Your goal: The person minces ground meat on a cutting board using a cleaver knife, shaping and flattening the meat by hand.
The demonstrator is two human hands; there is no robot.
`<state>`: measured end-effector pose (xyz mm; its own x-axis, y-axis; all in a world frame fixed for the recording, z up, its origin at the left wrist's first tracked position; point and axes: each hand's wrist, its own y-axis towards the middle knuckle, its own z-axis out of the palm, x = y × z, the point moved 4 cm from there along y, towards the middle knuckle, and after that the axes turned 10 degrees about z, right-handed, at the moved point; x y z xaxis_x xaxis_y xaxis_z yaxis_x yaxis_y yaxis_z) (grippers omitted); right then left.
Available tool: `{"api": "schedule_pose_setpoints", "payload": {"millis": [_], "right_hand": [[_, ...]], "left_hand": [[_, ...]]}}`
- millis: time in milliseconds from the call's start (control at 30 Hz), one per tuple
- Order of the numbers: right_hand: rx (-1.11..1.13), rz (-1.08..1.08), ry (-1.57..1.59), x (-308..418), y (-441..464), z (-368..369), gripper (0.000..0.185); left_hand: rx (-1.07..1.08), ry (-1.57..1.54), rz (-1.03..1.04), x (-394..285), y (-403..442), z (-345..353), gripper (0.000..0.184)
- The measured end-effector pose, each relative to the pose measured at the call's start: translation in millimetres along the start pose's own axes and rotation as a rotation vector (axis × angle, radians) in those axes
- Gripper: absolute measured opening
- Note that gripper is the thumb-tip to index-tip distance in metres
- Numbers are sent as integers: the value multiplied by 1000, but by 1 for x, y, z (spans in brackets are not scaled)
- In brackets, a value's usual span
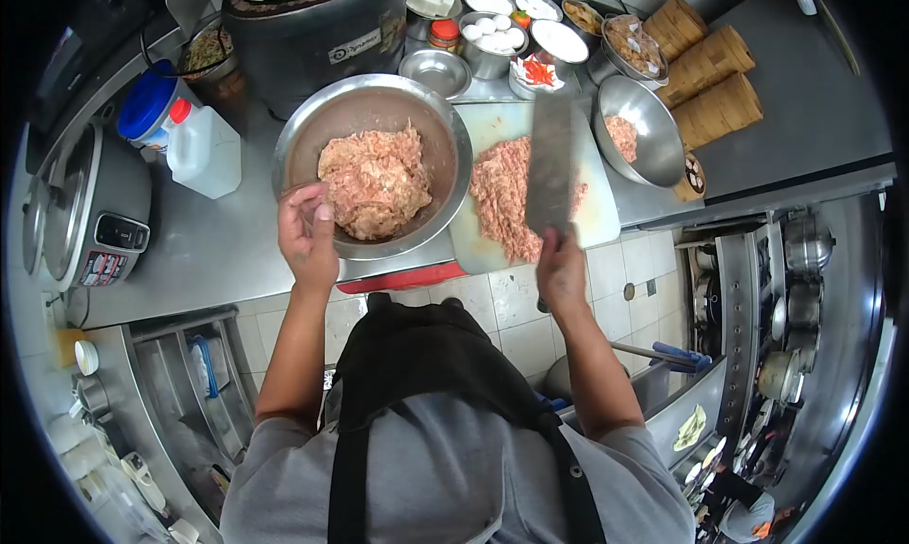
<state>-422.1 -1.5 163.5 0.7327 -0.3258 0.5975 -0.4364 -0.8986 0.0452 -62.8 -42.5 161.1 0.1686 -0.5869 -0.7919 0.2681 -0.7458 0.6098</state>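
My right hand (562, 267) is closed round the handle of a wide cleaver (551, 160), whose blurred blade is over the white cutting board (598, 203). Minced meat (502, 189) lies spread on that board, partly hidden by the blade. To the left, a large steel bowl (453, 217) holds a big mound of minced meat (374, 179). At the bowl's left rim is my left hand (308, 230), fingers curled loosely and apart, with nothing seen in it.
A smaller steel bowl (663, 142) with some meat stands right of the board. Behind are ingredient bowls, a bowl of eggs (494, 35) and a dark cooker (322, 47). A white jug (204, 151) and rice cooker (99, 208) stand left. A person (743, 516) appears lower right.
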Motion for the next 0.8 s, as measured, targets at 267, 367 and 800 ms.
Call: {"api": "schedule_pose_setpoints", "payload": {"millis": [267, 367, 800], "right_hand": [[172, 37, -81, 39, 2, -59, 21], [90, 87, -56, 0, 2, -10, 29], [187, -27, -204, -28, 18, 8, 27]], "left_hand": [[24, 54, -8, 1, -5, 11, 30], [13, 30, -10, -1, -6, 12, 29], [2, -15, -41, 21, -13, 8, 33]]}}
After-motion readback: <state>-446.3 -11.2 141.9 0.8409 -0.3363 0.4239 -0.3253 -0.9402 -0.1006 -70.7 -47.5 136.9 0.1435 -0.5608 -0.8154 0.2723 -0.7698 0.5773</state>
